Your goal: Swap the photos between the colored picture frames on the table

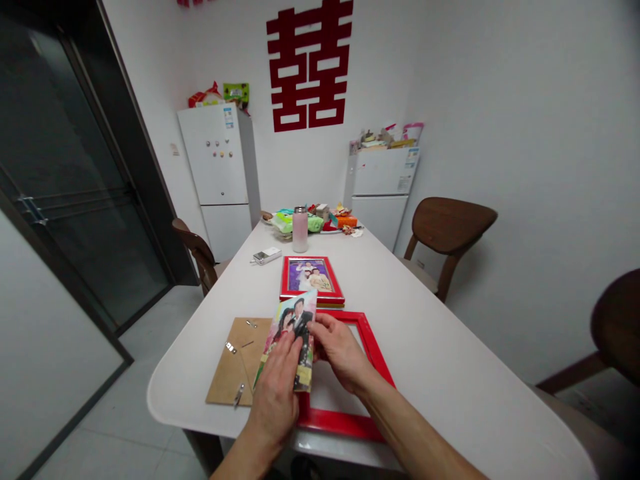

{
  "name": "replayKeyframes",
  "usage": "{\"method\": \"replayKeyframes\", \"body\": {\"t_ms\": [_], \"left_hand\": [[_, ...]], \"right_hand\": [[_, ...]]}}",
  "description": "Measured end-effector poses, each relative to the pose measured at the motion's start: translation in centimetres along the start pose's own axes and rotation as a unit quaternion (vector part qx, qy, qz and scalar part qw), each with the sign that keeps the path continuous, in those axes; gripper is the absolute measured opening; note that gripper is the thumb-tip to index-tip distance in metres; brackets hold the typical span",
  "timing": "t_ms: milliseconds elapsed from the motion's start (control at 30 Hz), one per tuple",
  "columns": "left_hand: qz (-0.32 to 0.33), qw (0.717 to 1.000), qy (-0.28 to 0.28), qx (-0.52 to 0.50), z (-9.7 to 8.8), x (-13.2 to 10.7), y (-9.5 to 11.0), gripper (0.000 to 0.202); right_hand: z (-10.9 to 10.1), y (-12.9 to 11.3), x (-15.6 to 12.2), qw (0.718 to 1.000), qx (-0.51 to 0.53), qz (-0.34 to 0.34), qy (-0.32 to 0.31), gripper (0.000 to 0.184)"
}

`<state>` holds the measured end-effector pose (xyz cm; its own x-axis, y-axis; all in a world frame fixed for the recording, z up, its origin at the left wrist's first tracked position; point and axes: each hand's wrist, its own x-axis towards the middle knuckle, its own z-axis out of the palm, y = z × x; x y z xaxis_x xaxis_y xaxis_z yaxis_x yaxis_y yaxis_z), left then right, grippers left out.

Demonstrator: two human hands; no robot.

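A colour photo (293, 327) of a couple is held tilted above the near end of the white table (450, 360). My left hand (277, 390) lies flat behind its lower part, fingers stretched along it. My right hand (340, 350) pinches the photo's right edge. Under my hands lies an empty red picture frame (373, 347), face down or open. The frame's brown backing board (233, 367) with metal clips lies just left of it. Beyond, a second red frame (311, 277) with a photo in it lies flat.
A pink-white bottle (300, 229), a small white device (267, 255) and several snack packets (320, 220) sit at the table's far end. Brown chairs stand at left (197, 250) and right (445, 230). Two white fridges stand against the back wall.
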<state>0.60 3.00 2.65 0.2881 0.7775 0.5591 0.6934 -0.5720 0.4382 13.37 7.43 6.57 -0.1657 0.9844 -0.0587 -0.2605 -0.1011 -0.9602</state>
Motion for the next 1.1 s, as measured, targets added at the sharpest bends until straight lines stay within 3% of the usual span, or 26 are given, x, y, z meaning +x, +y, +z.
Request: {"method": "replayKeyframes", "body": {"t_ms": [67, 133, 200, 300, 367, 433, 500, 533, 667, 733, 833, 967, 1100], "left_hand": [[-0.012, 0.996, 0.059, -0.064, -0.7, 0.5, 0.4, 0.048], [-0.074, 0.979, 0.107, -0.155, -1.2, 1.0, 1.4, 0.041], [-0.169, 0.938, 0.135, -0.269, -1.3, 1.2, 2.6, 0.035], [-0.288, 0.848, 0.138, -0.424, -0.7, 1.5, 3.8, 0.039], [-0.313, 0.806, 0.127, -0.486, -0.1, 1.6, 3.6, 0.042], [-0.317, 0.786, 0.107, -0.52, 0.5, 1.6, 2.9, 0.046], [-0.317, 0.793, 0.075, -0.514, 0.9, 1.5, 2.0, 0.047], [-0.312, 0.811, 0.059, -0.492, 1.0, 1.4, 1.7, 0.046], [-0.236, 0.926, -0.012, -0.294, 1.4, 0.5, 1.5, 0.041], [-0.196, 0.958, -0.059, -0.201, 1.6, 0.0, 1.7, 0.044], [-0.147, 0.977, -0.109, -0.112, 2.1, -0.6, 2.0, 0.047], [-0.105, 0.982, -0.152, -0.034, 2.5, -0.8, 2.2, 0.048], [-0.097, 0.977, -0.192, 0.017, 2.3, -0.6, 2.6, 0.046]], "right_hand": [[0.4, -0.3, -0.5, 1.0, 0.017, -0.022, -0.011, 0.032], [0.3, 0.3, -0.9, 1.0, 0.016, -0.008, 0.022, 0.036], [-0.1, 1.4, -1.1, 0.997, 0.03, 0.036, 0.065, 0.039], [-1.6, 2.6, -1.2, 0.99, 0.101, 0.052, 0.084, 0.035], [-3.0, 2.5, -1.1, 0.988, 0.122, 0.017, 0.094, 0.034], [-4.6, 1.9, -1.1, 0.988, 0.099, 0.008, 0.117, 0.04], [-6.3, 1.1, -1.1, 0.989, 0.054, 0.025, 0.134, 0.045], [-7.0, 0.8, -1.2, 0.989, 0.031, 0.036, 0.14, 0.047], [-8.9, 0.8, -0.9, 0.987, -0.065, 0.048, 0.14, 0.049], [-9.2, 1.3, -0.7, 0.981, -0.122, 0.039, 0.148, 0.049], [-9.3, 2.2, -0.1, 0.961, -0.231, 0.022, 0.149, 0.047], [-9.3, 2.4, 0.7, 0.888, -0.439, -0.002, 0.136, 0.043], [-9.1, 1.8, 0.7, 0.84, -0.522, -0.013, 0.147, 0.034]]}}
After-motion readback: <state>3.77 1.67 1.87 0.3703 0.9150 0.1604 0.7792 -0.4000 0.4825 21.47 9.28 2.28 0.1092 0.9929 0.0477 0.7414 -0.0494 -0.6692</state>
